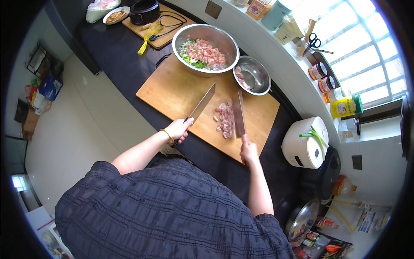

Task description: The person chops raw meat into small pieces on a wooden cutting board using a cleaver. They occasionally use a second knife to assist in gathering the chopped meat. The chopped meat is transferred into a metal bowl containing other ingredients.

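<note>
My left hand (178, 130) is closed round the handle of a cleaver (203, 102), its blade angled over the left part of the wooden cutting board (159, 90). In my right hand (249, 151) I grip a second cleaver (240, 115), held just right of a strip of chopped raw meat (225, 119). A small piece of meat lies apart at the strip's left side. Beyond the blades stands a large steel bowl (230, 39) holding minced meat and chopped greens. Beside it, a smaller steel bowl (258, 77) has a few meat pieces in it.
A white rice cooker (297, 142) with green onion stalks (316, 137) on its lid stands to the right. At the back left are a second board (166, 39), a black appliance (144, 11) with a cord, and a plate (122, 11) of food. Jars and scissors (314, 41) line the windowsill.
</note>
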`<control>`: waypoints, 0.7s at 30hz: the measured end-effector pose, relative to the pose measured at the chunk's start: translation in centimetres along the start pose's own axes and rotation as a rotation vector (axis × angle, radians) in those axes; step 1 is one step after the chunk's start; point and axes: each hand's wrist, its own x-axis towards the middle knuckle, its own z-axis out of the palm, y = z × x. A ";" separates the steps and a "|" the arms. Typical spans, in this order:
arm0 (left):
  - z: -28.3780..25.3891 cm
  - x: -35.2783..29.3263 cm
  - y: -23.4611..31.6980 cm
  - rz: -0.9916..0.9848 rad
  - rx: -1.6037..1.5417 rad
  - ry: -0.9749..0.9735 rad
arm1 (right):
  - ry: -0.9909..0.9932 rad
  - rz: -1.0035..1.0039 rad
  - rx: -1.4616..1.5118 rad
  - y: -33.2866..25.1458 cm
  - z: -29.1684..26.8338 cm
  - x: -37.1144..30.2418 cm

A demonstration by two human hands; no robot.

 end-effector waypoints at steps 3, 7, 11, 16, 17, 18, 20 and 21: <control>0.0 0.1 -0.2 0.006 0.026 0.009 | -0.103 0.096 0.177 -1.0 -1.6 -0.5; -0.6 0.5 1.2 0.064 0.216 0.013 | -0.149 0.039 0.467 -0.1 -2.5 -2.6; -0.7 2.5 4.3 0.276 0.558 -0.017 | -0.199 0.080 0.863 4.8 0.2 -5.0; 0.3 6.8 6.8 0.584 1.003 0.031 | -0.199 0.183 1.108 8.8 3.8 -7.5; 0.5 7.5 7.5 0.581 1.036 0.015 | -0.204 0.196 1.144 9.2 4.2 -7.8; 0.6 8.4 8.1 0.578 1.067 -0.001 | -0.206 0.193 1.155 9.4 4.6 -7.9; 0.6 9.9 9.5 0.520 1.096 -0.098 | -0.210 0.188 1.178 9.8 5.5 -8.2; -0.1 12.0 8.9 0.558 1.106 -0.163 | -0.192 0.187 1.173 9.7 6.1 -8.2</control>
